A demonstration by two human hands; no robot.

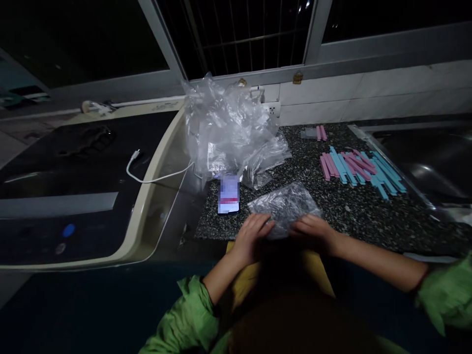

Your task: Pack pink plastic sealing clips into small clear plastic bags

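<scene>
A crinkled transparent plastic bag (285, 202) lies at the front edge of the dark speckled counter. My left hand (254, 233) grips its near left side, fingers close together and curled over the edge. On the near right side my right hand (315, 231) holds the same bag, its fingers bent and the thumb hidden in shadow. Just left of the bag is a phone (228, 194) with its screen lit. Behind it rises a big heap of transparent plastic bags (236, 128).
Pink and blue strips (359, 167) are piled on the counter (287, 172) at right, and two pink strips (321, 132) lie farther back by a small packet. A metal sink (435, 167) borders the right. At left stands a washing machine (143, 216) with a white cable (162, 180) across it.
</scene>
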